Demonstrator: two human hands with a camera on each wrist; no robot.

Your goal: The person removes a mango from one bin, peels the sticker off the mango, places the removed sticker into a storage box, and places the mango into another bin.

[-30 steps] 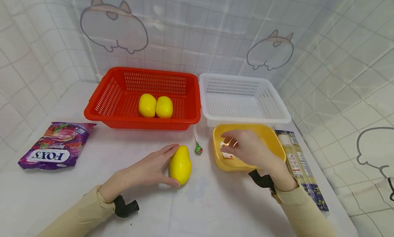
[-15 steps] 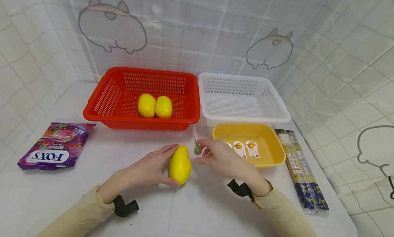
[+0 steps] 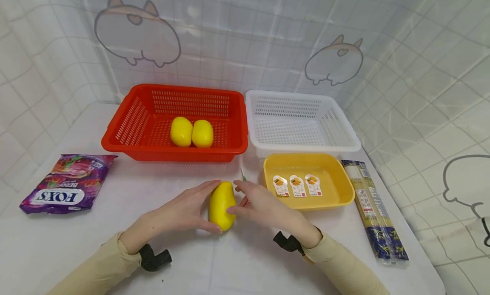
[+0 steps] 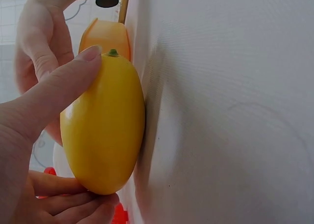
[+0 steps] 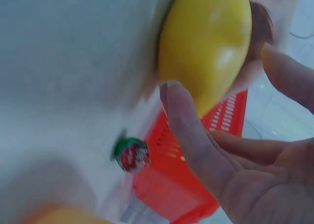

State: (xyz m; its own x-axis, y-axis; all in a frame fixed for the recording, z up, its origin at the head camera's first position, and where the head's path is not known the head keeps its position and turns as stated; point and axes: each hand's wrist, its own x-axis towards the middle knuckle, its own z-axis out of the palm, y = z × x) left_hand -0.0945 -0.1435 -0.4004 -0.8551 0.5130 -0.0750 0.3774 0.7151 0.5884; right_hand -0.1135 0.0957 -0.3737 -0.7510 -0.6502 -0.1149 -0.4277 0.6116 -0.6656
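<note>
A yellow mango (image 3: 221,205) lies on the white table in front of the red basket. My left hand (image 3: 183,210) grips it from the left; in the left wrist view the thumb lies by the green stem end of the mango (image 4: 109,121) and fingers support the opposite end. From the right, my right hand (image 3: 264,205) reaches over the mango's side. The right wrist view shows its thumb and index finger (image 5: 189,126) spread apart beside the fruit; whether the fingertip touches it I cannot tell. A pale edge shows at that fingertip, too blurred to identify.
Behind stand a red basket (image 3: 183,153) with two yellow fruits (image 3: 191,132) and a white basket (image 3: 306,149). A yellow tub (image 3: 333,188) holds three mango stickers (image 3: 297,186). Around lie a lollipop (image 5: 131,154), a purple FOX'S bag (image 3: 69,184) and a long noodle-like packet (image 3: 375,210).
My right hand has left the yellow tub and moved left past the lollipop to the mango. Three stickers in the tub are now uncovered. My left hand keeps its hold.
</note>
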